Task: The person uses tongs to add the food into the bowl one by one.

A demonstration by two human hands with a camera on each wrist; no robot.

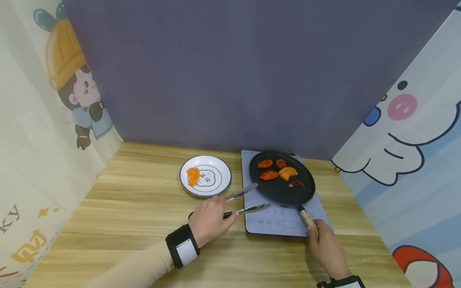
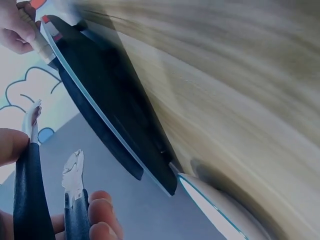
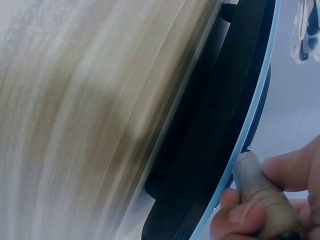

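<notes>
My left hand (image 1: 210, 219) grips a pair of tongs (image 1: 248, 209) with dark handles and metal tips. The tips stand apart with nothing between them, just left of the pan and above the cooktop's left edge. With my right hand (image 1: 328, 250) I hold the wooden handle (image 1: 307, 220) of a flat black frying pan (image 1: 268, 190). Several pieces of food lie in it: red-orange ones (image 1: 268, 175), a larger orange piece (image 1: 288, 173) and a dark red curved piece (image 1: 296, 184). In the right wrist view, thumb and fingers wrap the pan handle (image 3: 262, 192).
The pan sits on a white induction cooktop (image 1: 266, 224). Left of it, a white plate (image 1: 221, 176) with a dark rim holds an orange piece of food (image 1: 193, 176). A grey panel (image 1: 201, 80) closes off the wooden table's (image 1: 144, 200) back; printed walls flank both sides.
</notes>
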